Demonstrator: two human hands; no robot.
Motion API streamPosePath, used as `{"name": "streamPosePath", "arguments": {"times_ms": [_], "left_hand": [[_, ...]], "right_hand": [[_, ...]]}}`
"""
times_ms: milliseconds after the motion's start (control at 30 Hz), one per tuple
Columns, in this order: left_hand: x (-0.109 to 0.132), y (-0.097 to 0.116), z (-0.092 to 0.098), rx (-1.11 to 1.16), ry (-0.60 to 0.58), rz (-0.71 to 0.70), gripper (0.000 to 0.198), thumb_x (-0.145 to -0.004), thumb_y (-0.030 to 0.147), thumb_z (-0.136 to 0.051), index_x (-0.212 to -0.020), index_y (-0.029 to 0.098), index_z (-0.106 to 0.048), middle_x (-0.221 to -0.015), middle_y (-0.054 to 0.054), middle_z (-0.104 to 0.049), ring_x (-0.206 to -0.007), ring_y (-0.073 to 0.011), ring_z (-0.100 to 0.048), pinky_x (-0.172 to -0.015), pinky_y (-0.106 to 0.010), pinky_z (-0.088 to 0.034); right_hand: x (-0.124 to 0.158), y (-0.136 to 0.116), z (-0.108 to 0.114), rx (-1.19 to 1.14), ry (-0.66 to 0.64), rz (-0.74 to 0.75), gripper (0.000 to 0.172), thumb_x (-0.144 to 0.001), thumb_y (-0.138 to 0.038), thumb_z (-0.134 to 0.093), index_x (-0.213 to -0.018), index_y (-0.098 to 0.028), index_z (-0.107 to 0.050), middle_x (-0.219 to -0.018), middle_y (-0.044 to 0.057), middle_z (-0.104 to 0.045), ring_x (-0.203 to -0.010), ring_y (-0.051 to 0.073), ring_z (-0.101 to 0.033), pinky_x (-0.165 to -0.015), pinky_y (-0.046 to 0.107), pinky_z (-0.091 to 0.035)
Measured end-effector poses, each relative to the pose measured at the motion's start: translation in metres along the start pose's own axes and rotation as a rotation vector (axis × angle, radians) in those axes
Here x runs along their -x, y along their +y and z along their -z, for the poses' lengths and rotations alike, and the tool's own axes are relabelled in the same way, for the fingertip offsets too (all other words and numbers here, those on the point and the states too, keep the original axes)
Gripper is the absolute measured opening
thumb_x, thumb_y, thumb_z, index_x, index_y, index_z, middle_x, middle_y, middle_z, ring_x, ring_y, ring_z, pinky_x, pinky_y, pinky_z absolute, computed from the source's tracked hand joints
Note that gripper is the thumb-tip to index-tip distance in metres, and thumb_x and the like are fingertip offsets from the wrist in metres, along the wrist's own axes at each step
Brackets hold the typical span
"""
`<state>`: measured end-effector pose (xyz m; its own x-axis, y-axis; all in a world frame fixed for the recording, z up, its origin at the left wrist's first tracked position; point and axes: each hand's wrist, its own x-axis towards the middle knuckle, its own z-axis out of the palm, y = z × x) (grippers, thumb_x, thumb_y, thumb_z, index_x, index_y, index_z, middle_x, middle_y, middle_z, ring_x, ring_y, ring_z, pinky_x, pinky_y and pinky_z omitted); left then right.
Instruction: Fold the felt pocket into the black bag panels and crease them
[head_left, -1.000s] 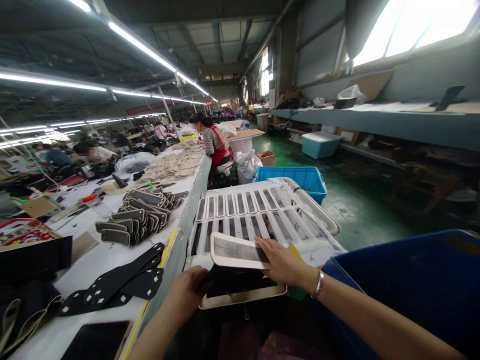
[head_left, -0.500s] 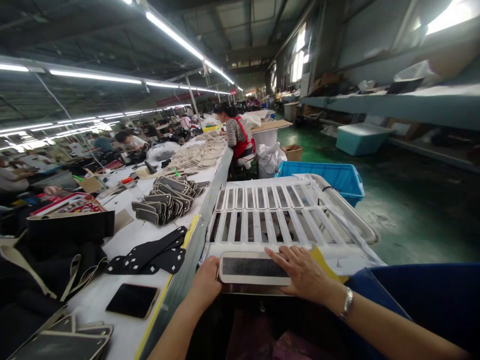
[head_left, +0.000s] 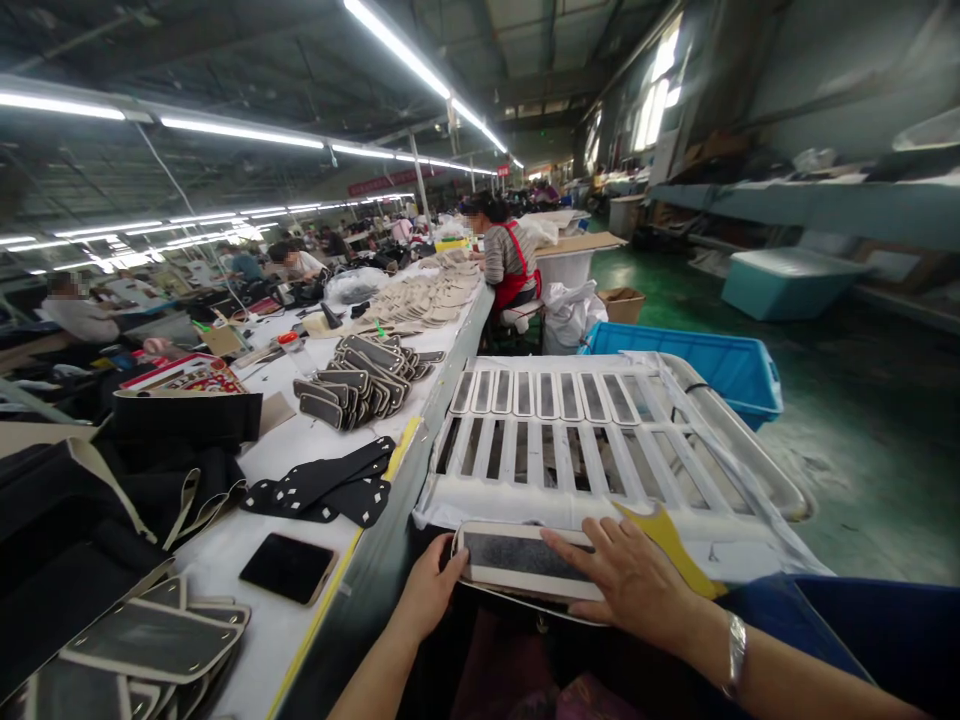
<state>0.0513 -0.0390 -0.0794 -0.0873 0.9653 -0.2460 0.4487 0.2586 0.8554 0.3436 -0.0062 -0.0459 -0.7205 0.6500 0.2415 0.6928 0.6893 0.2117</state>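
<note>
Cream-bordered grey panel [head_left: 517, 553], pinched by the left hand [head_left: 430, 590], right hand [head_left: 637, 578] spread over it, seems light, semi-stiff; best held by its edges.

It's a big workshop: long white tube lights [head_left: 409, 58] shine above, flat grey pale-edged pieces [head_left: 360, 380] lie heaped on a long white table [head_left: 289, 452], and a person in a red apron [head_left: 510, 258] sits there.

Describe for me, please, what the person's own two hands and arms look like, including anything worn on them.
The left hand and the right hand are both ungloved, and no sleeve shows on either forearm. The right wrist wears a shiny, silver-coloured bangle shaped as a broad band; nothing is visible on the left wrist.
</note>
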Motion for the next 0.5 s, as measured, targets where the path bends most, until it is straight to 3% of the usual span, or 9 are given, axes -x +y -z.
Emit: {"name": "streamPosePath", "arguments": {"times_ms": [100,233,500], "left_hand": [[-0.004,-0.002,0.001,0.136,-0.073,0.056,0.05,-0.081,0.047,-0.049,-0.119,0.016,-0.046,-0.076,-0.001,-0.059,-0.047,-0.0115,-0.05,-0.041,-0.022,-0.042],[-0.008,-0.008,-0.001,0.242,-0.081,0.08,0.056,-0.077,0.042,-0.051,-0.124,0.014,-0.039,-0.067,0.003,-0.053,-0.04,-0.0085,-0.044,-0.035,-0.02,-0.041],[-0.014,0.007,0.015,-0.007,-0.103,0.043,0.055,-0.075,0.02,-0.044,-0.13,0.019,-0.037,-0.058,0.009,-0.04,-0.04,-0.0099,-0.048,-0.035,-0.017,-0.039]], "right_hand": [[0.003,0.0,-0.001,0.01,-0.022,0.007,0.088,-0.062,-0.059,-0.071,-0.138,-0.03,-0.039,-0.101,0.013,-0.054,-0.086,0.03,-0.048,-0.078,0.044,-0.037],[0.009,0.003,-0.006,-0.006,-0.046,0.016,0.088,-0.06,-0.061,-0.071,-0.137,-0.031,-0.039,-0.104,0.014,-0.054,-0.088,0.031,-0.049,-0.078,0.044,-0.036],[-0.021,-0.013,0.003,0.065,-0.187,0.022,0.083,-0.058,-0.065,-0.069,-0.129,-0.027,-0.049,-0.096,0.014,-0.058,-0.082,0.03,-0.053,-0.072,0.041,-0.035]]}}
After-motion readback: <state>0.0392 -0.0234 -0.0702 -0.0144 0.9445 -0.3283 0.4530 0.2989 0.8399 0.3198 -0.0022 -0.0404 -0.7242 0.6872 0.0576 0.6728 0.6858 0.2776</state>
